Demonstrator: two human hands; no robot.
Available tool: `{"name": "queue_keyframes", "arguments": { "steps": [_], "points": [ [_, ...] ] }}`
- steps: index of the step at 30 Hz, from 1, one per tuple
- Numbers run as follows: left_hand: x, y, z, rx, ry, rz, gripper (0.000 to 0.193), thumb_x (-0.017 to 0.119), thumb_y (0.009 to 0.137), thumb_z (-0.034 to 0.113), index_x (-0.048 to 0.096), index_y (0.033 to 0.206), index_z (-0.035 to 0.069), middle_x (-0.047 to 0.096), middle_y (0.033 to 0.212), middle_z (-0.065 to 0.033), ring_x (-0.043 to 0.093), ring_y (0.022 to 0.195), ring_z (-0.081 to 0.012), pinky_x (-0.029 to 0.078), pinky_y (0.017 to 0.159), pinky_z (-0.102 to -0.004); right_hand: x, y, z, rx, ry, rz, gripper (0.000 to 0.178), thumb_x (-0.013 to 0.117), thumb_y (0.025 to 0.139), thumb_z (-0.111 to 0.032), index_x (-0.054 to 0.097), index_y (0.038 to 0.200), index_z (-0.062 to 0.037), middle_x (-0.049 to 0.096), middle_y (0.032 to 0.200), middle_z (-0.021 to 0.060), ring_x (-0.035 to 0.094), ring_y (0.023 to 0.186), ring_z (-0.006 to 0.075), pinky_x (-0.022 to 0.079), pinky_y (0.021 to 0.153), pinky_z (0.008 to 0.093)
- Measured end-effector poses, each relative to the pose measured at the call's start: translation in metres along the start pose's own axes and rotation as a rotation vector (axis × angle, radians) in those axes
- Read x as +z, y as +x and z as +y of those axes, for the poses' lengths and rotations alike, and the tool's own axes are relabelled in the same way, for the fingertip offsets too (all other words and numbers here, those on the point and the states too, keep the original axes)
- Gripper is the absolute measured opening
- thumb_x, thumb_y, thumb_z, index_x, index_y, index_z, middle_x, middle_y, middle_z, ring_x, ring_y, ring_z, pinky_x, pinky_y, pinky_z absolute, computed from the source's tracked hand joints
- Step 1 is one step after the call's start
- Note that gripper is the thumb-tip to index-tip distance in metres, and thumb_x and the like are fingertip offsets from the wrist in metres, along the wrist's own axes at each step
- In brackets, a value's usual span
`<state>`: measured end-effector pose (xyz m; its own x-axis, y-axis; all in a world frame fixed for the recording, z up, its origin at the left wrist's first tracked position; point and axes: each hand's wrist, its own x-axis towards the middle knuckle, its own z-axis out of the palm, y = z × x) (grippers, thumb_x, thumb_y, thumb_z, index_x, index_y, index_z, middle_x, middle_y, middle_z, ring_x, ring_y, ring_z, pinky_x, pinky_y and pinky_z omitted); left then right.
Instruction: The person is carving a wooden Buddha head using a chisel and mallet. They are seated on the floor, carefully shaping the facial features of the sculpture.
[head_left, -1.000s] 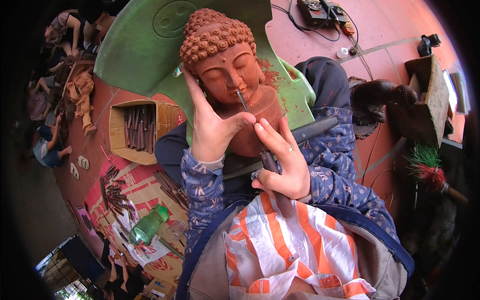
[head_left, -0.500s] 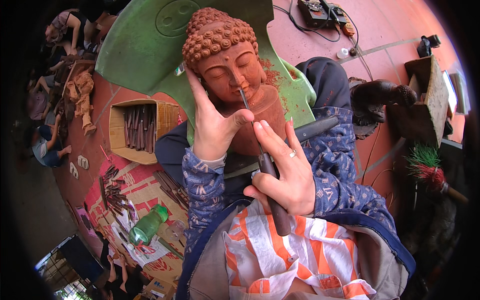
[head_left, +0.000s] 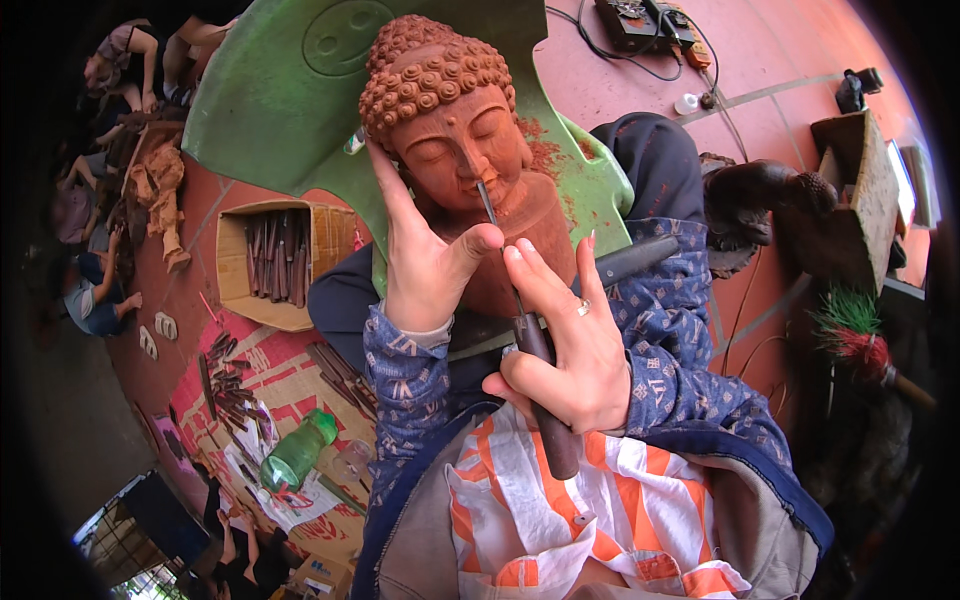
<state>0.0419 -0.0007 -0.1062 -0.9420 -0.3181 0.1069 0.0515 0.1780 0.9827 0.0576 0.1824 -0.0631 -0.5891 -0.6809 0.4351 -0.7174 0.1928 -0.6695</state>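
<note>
A reddish-brown carved wooden Buddha head (head_left: pixel 455 145) with curled hair and closed eyes leans on a green plastic chair (head_left: pixel 270 110), face toward me. My left hand (head_left: pixel 425 260) cups its left side; the fingers go behind it, mostly hidden, and the thumb reaches toward the blade. In my right hand (head_left: pixel 575 365) is a thin carving chisel (head_left: pixel 556 440) with a dark wooden handle. Its fingers wrap the handle, with the forefinger stretched along the shaft. The blade's tip meets the carving around the mouth, just below the nose.
At left stand a cardboard box (head_left: pixel 235 272) of chisels and, on matting, more loose tools (head_left: pixel 225 375) and a green bottle (head_left: pixel 297 452). Beyond, people sit near a carved figure (head_left: pixel 155 205). To the right are a dark carving (head_left: pixel 745 200), a brush (head_left: pixel 860 340) and a corded black device (head_left: pixel 635 28).
The Buddha head has shifted very slightly left, with my left hand still against it. The chisel has moved a little with it, its tip still near the mouth.
</note>
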Motion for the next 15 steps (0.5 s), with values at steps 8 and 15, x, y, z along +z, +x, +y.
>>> {"name": "queue_keyframes", "arguments": {
  "steps": [8, 15],
  "points": [
    [-0.002, 0.000, 0.000, 0.002, 0.064, 0.005, 0.141, 0.075, 0.063, 0.069, -0.005, 0.150, -0.009, 0.021, 0.151, -0.0325, 0.029, 0.141, -0.0361, 0.027, 0.114, -0.0408, 0.016, -0.011, 0.024, -0.090, -0.006, 0.062, 0.034, 0.077, 0.070, -0.036, 0.050, 0.072, -0.0142, 0.046, 0.134, 0.0367, 0.049, 0.127, 0.0474, 0.016, 0.104, 0.0769],
    [-0.001, 0.001, 0.001, 0.012, 0.026, 0.013, 0.138, 0.079, 0.066, 0.063, -0.004, 0.150, -0.009, 0.024, 0.150, -0.0313, 0.032, 0.139, -0.0354, 0.030, 0.113, -0.0407, 0.048, -0.022, 0.051, -0.179, -0.102, 0.214, 0.037, 0.076, 0.071, -0.037, 0.045, 0.069, -0.0174, 0.052, 0.134, 0.0288, 0.052, 0.128, 0.0398, 0.015, 0.109, 0.0726]
  ]
}}
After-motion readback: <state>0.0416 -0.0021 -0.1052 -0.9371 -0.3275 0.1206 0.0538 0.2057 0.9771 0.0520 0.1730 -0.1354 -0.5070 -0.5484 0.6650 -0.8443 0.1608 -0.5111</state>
